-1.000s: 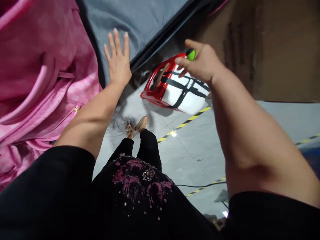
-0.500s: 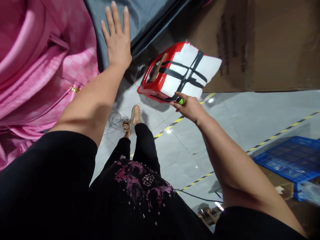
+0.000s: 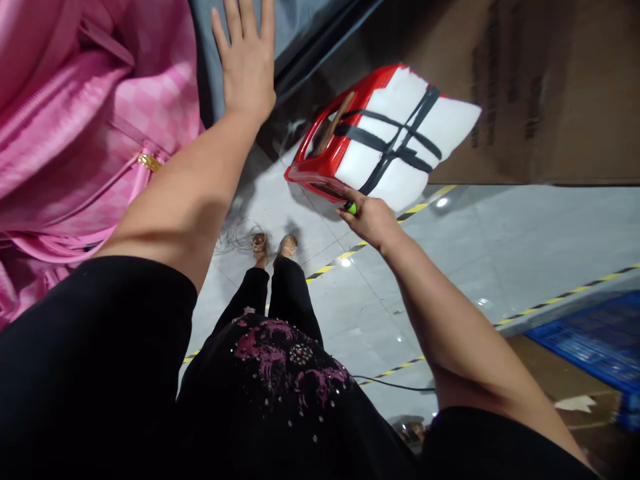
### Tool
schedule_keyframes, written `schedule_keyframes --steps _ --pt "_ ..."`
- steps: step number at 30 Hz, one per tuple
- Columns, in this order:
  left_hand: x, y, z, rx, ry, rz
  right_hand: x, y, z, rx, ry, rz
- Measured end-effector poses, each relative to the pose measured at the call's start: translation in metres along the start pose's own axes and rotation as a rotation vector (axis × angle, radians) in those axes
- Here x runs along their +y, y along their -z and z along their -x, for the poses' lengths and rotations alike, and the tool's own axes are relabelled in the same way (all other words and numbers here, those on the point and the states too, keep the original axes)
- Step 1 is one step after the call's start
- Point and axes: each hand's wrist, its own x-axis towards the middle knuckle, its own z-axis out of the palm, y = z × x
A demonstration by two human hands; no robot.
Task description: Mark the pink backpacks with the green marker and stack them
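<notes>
My left hand (image 3: 246,63) lies flat with fingers spread on a grey cloth surface (image 3: 300,27), beside a pink checked bag (image 3: 75,127). My right hand (image 3: 369,219) is lowered and closed around a small green object (image 3: 352,208), held just in front of a red crate (image 3: 320,157) on the floor. The crate holds a white bundle (image 3: 400,147) tied with crossed black straps.
A large brown cardboard box (image 3: 540,87) stands behind the crate. Grey floor tiles carry yellow-black tape lines (image 3: 550,300). A blue plastic crate (image 3: 595,340) is at the right edge. A thin black cable (image 3: 390,385) runs over the floor. My feet (image 3: 273,247) stand near a clear tangle of wire.
My right hand has dropped from above the crate to its near edge, still holding the green object. The left hand stays flat on the grey cloth. The view has shifted slightly.
</notes>
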Motion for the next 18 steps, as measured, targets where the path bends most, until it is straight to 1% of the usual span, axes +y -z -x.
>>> schedule_keyframes --steps 3,5,9,11,14,16,18 --pt "-0.002 -0.004 0.000 -0.012 -0.020 0.104 -0.002 -0.021 0.004 -0.045 0.000 0.018" --pt "-0.004 -0.005 0.001 -0.014 -0.036 0.166 0.001 -0.035 0.011 -0.091 -0.004 0.040" --pt "-0.009 -0.009 0.002 0.012 -0.070 0.288 0.019 -0.054 0.030 -0.124 -0.043 0.018" --pt "-0.011 -0.012 0.002 0.025 -0.098 0.268 0.030 -0.061 0.041 -0.125 -0.098 -0.007" --pt "-0.009 -0.012 0.003 0.036 -0.101 0.243 0.043 -0.069 0.054 -0.136 -0.162 -0.035" --pt "-0.004 -0.009 0.006 0.024 -0.086 0.210 0.048 -0.075 0.061 -0.137 -0.175 -0.046" --pt "0.001 -0.004 0.010 0.013 -0.073 0.127 0.051 -0.081 0.066 -0.131 -0.176 -0.058"
